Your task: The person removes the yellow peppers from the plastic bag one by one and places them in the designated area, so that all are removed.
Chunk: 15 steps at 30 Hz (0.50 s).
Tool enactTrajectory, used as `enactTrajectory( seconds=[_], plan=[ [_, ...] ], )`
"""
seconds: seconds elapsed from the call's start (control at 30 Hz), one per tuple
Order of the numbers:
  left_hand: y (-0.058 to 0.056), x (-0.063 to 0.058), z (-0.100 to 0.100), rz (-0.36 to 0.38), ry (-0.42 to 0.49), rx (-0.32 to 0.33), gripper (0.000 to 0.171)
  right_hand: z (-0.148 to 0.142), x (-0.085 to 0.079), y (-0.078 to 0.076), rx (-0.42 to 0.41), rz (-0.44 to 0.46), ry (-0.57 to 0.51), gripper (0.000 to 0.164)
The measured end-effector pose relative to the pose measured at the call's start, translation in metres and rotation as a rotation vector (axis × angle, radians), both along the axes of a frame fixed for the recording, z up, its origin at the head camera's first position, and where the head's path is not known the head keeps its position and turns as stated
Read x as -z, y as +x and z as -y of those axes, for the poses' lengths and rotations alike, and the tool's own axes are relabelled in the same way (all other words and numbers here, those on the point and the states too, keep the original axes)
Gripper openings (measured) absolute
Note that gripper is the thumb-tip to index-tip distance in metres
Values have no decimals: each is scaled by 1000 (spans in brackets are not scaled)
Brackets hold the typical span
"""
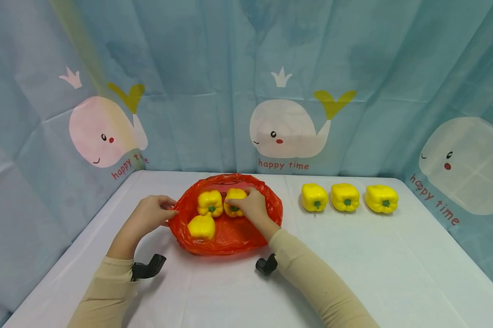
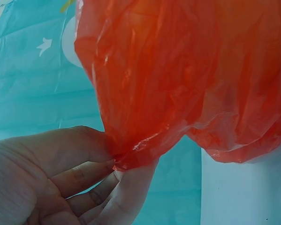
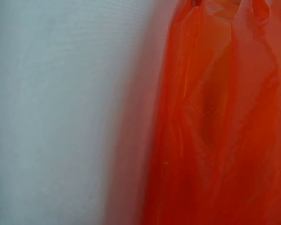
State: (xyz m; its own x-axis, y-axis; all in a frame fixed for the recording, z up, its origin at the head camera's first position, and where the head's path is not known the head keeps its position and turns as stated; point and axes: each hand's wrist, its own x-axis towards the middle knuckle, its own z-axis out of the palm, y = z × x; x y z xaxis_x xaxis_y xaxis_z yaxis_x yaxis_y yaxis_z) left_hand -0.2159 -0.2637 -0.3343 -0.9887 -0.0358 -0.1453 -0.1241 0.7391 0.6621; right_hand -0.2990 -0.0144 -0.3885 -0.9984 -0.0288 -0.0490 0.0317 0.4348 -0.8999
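Observation:
A red plastic bag [image 1: 238, 241] lies on the table with its mouth spread wide. Two yellow bell peppers, one at the back [image 1: 210, 202] and one at the front left [image 1: 201, 227], rest inside it. My left hand [image 1: 149, 213] pinches the bag's left rim between thumb and fingers, seen close up in the left wrist view. Reaching into the bag, my right hand [image 1: 252, 207] grips a third yellow bell pepper [image 1: 235, 195] beside the back one. In the right wrist view the bag's side [image 3: 215, 131] hides the right hand.
Three more yellow bell peppers [image 1: 314, 197] [image 1: 345, 197] [image 1: 381, 198] stand in a row on the white table [image 1: 393, 264], right of the bag. A blue curtain [image 1: 205, 127] with whale prints hangs behind and at both sides of the table.

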Motion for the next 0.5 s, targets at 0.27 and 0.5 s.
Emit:
enactTrajectory(
  seconds=[0.27,0.5],
  plan=[
    [0,0,0,-6,-2,3,39,-1,0,2,-12,7,-22,72],
    [0,0,1,-7,-6,6,39,-3,0,4,-10,15,-48,73]
  ],
)
